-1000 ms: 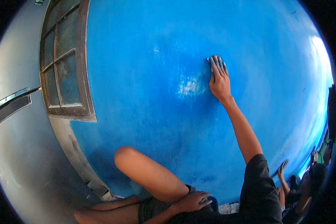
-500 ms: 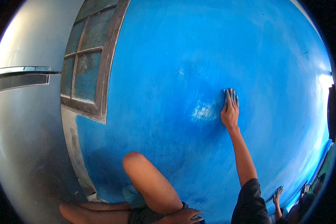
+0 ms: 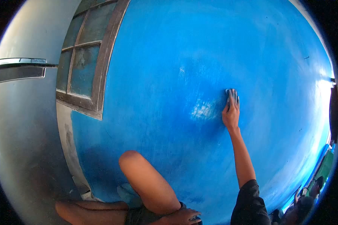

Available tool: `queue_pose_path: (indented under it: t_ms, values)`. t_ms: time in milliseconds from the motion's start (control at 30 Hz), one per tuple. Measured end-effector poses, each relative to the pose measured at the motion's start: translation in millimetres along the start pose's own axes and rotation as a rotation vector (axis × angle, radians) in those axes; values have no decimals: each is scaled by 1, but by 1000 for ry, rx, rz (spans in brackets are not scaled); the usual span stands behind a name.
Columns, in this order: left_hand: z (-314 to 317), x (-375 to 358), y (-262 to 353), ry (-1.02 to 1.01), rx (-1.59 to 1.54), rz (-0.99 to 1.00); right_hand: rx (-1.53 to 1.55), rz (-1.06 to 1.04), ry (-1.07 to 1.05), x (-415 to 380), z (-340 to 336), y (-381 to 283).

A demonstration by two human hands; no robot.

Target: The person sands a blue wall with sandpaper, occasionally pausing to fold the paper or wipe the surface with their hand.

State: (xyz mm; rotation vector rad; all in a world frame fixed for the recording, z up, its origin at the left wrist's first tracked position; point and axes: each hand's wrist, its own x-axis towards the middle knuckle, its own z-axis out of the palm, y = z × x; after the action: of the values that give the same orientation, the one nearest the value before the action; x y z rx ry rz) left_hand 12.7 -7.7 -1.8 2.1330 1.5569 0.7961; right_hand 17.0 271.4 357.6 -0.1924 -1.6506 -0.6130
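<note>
My right hand (image 3: pixel 231 111) presses against the blue wall (image 3: pixel 169 142), its fingers pointing up. A small pale edge of something flat shows under its fingertips; most of it is hidden, so what it is cannot be made out. Just left of this hand is a whitish, worn patch (image 3: pixel 205 109) on the wall. My left hand (image 3: pixel 187 216) rests at the bottom centre beside my thigh, on the dark shorts, fingers stretched and a little apart, with nothing visible in it.
A wooden-framed window (image 3: pixel 98 71) is at upper left. A grey refrigerator (image 3: pixel 22 127) stands at the far left. My bent knee (image 3: pixel 133 161) rises near the wall. Another person (image 3: pixel 304 204) is at the lower right, close to the wall.
The view has shifted slightly, so the window and refrigerator appear further left and higher. My right hand stays near the same patch. The other person's raised hand at lower right has moved.
</note>
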Motion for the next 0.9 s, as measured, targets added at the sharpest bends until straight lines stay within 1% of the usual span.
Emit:
queue_pose_path:
  t_ms: [67,100,167,200,267,300,367,400,467,500,533,567,600,633,700,733,800,833,867,900]
  values:
    - [5,12,-20,-198,31,36,-14,80,152,-2,7,-6]
    - [18,15,-32,-202,19,43,-21,76,140,-13,11,-8]
    - [43,16,-59,75,50,234,52,-352,-273,-35,20,-18]
    - [33,16,-53,89,58,233,57,-363,-262,-32,21,-24]
    - [4,9,-27,-143,-61,126,116,-463,-363,-32,14,-35]
    - [-3,9,-22,-153,-74,120,122,-452,-377,-27,12,-34]
    - [-4,7,-17,-126,118,134,8,-271,-158,-2,12,-24]
    - [12,9,-33,-46,-9,187,6,-251,-179,1,13,-21]
    - [32,11,-42,-56,-39,187,-91,-28,102,5,19,-25]
    - [29,15,-47,-37,-41,194,-94,-19,114,-2,24,-29]
    - [17,15,-42,-42,-27,194,-30,-231,-64,-16,29,-35]
    - [12,13,-35,-109,-28,150,36,-441,-253,-31,32,-39]
    - [8,12,-30,-172,-31,105,146,-608,-297,-36,28,-43]
    - [11,12,-33,-180,-34,98,150,-598,-300,-31,24,-38]
    - [21,7,-39,-23,-20,177,6,-307,-134,-12,18,-18]
    - [18,7,-34,-33,-30,173,4,-95,18,-2,6,-16]
    - [3,8,-21,-163,21,118,-11,-116,19,-18,11,-21]
    - [5,4,-19,-179,11,109,-24,-136,32,-30,15,-25]
    - [8,5,-19,-159,25,129,-6,-238,-144,-51,11,-32]
    - [8,7,-19,-130,45,155,-6,-238,-147,-64,5,-34]
